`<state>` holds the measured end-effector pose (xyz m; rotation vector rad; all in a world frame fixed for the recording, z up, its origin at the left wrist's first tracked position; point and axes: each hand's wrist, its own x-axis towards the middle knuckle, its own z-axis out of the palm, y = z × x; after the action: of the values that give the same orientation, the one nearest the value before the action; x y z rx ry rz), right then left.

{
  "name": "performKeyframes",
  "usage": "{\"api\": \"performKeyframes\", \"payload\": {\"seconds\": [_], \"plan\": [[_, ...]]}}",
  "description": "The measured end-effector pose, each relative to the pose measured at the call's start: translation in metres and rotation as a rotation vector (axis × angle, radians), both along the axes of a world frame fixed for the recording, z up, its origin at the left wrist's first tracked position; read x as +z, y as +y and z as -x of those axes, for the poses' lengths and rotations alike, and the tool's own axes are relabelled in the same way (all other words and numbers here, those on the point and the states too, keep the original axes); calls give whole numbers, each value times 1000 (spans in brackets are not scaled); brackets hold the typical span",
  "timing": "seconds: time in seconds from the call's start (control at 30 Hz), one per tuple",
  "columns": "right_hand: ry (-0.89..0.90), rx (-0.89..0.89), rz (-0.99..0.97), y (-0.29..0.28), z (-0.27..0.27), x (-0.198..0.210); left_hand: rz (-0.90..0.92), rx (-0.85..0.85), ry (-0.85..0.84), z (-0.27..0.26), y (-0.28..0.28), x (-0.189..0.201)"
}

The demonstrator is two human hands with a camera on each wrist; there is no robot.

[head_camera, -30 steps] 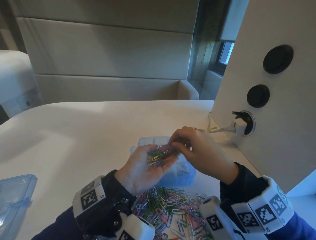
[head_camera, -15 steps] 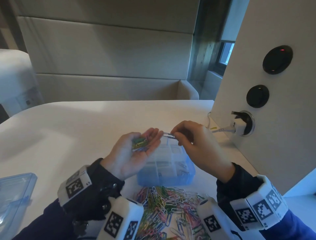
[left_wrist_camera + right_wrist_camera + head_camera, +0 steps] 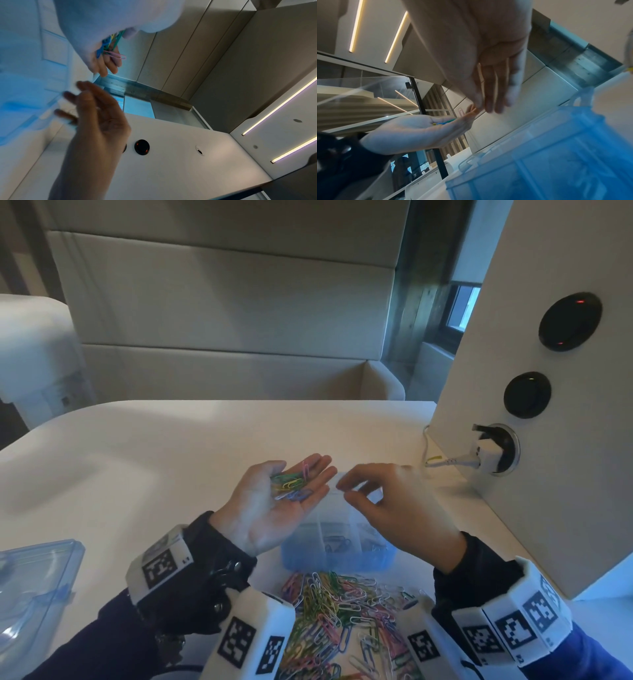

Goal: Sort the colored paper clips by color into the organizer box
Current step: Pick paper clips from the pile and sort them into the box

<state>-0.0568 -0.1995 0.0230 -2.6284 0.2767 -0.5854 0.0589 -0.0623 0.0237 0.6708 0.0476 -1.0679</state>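
My left hand (image 3: 301,474) is palm up above the left edge of the blue translucent organizer box (image 3: 337,559). A small bunch of coloured paper clips (image 3: 291,484) lies on its straight fingers; the left wrist view shows green, blue, yellow and pink clips (image 3: 111,47). My right hand (image 3: 352,491) hovers over the box's far compartments, blurred, with thumb and fingers apart and nothing visible between them. In the right wrist view its fingers (image 3: 489,97) are straight above the box (image 3: 539,169). A loose pile of mixed clips (image 3: 342,611) lies on the table in front of the box.
The box's clear blue lid (image 3: 34,577) lies at the table's left front edge. A white panel (image 3: 548,474) with round black knobs and a plugged-in white cable (image 3: 455,462) stands close on the right. The pale table (image 3: 171,457) stretches away to the left and back.
One second ago my right fingers reached into the left palm. Half a second ago they pinched one clip over the box. Now they are spread and the clip is gone from them.
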Motion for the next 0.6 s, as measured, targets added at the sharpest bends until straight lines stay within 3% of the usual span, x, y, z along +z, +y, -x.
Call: {"api": "performKeyframes", "payload": {"seconds": [0.1, 0.17, 0.6], "plan": [[-176, 68, 5, 2, -1, 3, 21, -23, 31, 6, -2, -3], [-191, 101, 3, 1, -3, 2, 36, -33, 59, 10, -2, -2], [56, 299, 27, -1, -4, -7, -50, -83, 59, 26, -2, 0]]}}
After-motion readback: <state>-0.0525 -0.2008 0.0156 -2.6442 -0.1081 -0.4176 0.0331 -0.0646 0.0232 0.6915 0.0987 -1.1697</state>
